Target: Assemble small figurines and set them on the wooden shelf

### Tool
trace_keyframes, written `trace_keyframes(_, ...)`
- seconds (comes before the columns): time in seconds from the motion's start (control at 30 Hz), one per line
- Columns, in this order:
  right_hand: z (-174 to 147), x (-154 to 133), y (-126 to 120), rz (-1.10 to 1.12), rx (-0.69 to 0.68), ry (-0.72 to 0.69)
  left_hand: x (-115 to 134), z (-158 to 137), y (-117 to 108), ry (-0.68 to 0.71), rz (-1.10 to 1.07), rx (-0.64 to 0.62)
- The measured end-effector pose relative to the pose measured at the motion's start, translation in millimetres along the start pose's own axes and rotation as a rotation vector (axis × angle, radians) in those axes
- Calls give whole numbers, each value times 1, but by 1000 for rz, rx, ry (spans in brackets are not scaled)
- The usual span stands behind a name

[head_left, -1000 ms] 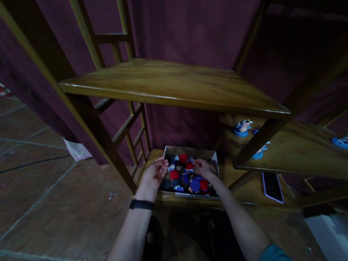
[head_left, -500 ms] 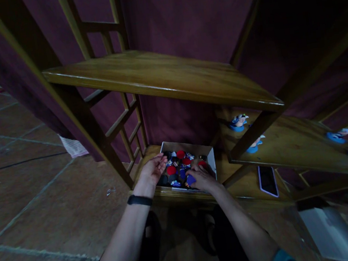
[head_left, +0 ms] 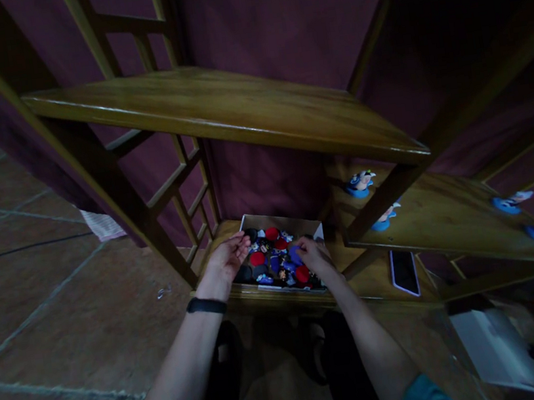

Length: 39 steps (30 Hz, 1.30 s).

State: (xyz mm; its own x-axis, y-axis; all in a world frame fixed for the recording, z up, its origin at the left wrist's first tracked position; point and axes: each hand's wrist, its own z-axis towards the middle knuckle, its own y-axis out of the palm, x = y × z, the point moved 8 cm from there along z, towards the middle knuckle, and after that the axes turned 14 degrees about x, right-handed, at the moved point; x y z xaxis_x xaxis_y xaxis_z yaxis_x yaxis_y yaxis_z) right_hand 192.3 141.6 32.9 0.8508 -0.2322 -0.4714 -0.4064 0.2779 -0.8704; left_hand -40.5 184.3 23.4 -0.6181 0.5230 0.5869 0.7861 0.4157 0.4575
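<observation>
Fingers of the right hand (head_left: 313,256) pinch a blue disc (head_left: 295,255) over an open box (head_left: 295,224) of red, black and blue pieces; the box rests on the lower shelf (head_left: 361,285). The left hand (head_left: 225,259), loosely curled and unclasped, lies at its left edge.

Red, blue and black pieces (head_left: 274,263), maroon curtain (head_left: 266,21)

Dim light leaves faint glare along the shelf (head_left: 224,108); the upper right sinks into shadow.
</observation>
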Motion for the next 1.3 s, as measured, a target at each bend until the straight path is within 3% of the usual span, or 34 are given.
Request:
trace_keyframes(0.2,3,-2,-4,35,22,15,14,2,-7,13,-46,31)
trace_keyframes(0.4,1,-2,-11,-170,39,-6,22,2,-14,-2,-72,66)
trace_keyframes(0.5,1,-8,-11,-141,34,-59,23,3,-15,9,-67,54)
trace_keyframes(0.57,-3,-15,-2,-39,-40,-105,22,5,-14,10,-74,43)
trace_keyframes(0.63,-12,-19,13,62,-206,-141,22,6,-14,12,-77,36)
trace_keyframes(0.7,-26,-19,31,91,-408,-159,23,6,-12,17,-74,31)
trace_keyframes(0.77,-36,-16,39,66,-498,-181,24,5,-11,19,-71,32)
trace_keyframes(0.9,-36,-7,35,33,-428,-166,24,2,-10,5,-85,53)
trace_keyframes(1.13,-15,-1,4,-85,-144,-151,22,4,-11,-35,-115,76)
trace_keyframes(1.3,-15,2,3,-44,-184,-90,22,4,-10,-37,-105,68)
